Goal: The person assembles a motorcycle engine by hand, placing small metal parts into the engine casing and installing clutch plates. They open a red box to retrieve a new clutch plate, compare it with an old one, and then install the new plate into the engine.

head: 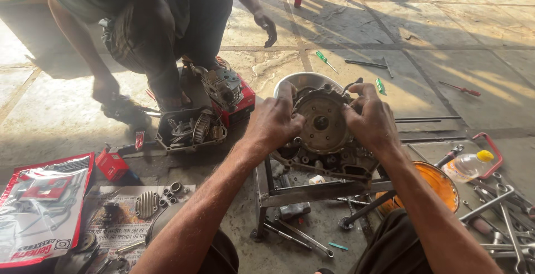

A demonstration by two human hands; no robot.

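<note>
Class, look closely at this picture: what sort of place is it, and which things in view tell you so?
Probably an open-air motorcycle repair spot on a paved floor: both hands grip an engine casing on a metal stand, with wrenches and screwdrivers scattered about.

A crouching person [150, 23] is far left, beside a red engine part [231, 93]. Green screwdrivers [326, 61] lie far on the floor [446, 23]. Wrenches [501, 218], an orange bowl [443, 185] and a bottle [468, 165] sit right; a gasket packet [42, 207] near left.
</note>
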